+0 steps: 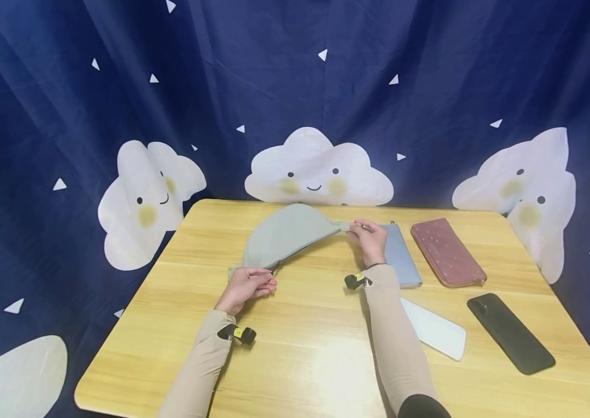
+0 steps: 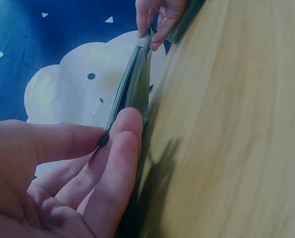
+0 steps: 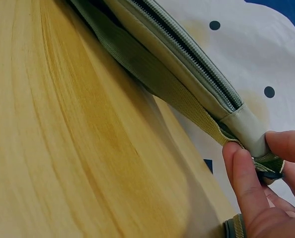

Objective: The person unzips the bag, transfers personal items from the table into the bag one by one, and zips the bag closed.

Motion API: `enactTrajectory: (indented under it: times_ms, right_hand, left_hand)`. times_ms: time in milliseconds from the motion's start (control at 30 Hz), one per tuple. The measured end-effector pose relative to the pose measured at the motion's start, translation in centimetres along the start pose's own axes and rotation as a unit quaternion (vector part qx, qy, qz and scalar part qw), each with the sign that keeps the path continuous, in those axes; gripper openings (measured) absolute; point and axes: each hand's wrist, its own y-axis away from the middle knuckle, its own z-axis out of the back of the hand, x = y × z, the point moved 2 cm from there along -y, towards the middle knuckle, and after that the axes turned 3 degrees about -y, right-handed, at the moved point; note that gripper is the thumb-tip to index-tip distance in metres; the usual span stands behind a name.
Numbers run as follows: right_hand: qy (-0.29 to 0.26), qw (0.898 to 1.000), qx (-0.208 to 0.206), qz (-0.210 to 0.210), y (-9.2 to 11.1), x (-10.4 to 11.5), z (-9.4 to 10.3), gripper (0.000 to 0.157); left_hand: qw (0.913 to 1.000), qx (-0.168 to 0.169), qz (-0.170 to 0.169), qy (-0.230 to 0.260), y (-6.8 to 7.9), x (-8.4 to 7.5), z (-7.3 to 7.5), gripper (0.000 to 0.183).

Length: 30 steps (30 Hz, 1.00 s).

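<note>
Tan sleeves (image 1: 398,337) reach over a shiny yellow wood table (image 1: 295,342). At the far half of it, between the two hands, is a grey-green belt bag (image 1: 289,235). It looks smooth and is shaped like half a moon, with its round side away from the person. One flat, woven, yellow-green strap (image 3: 142,72) runs along it. Its straight edge has a long zip (image 3: 188,53) with grey teeth. The right hand (image 1: 369,239) pinches the bag's narrow end tab (image 3: 249,128). The left hand (image 1: 246,287) pinches a little dark zip pull (image 2: 104,139).
</note>
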Motion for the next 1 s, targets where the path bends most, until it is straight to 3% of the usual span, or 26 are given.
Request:
enactTrajectory:
  times_ms: [1000]
  right_hand:
    - [0.006,1.0,-0.005,0.002,-0.14,0.14,-0.05,0.042]
  left_hand:
    - [1.0,-0.004,0.004,0.003,0.35,0.39,0.84,0.036]
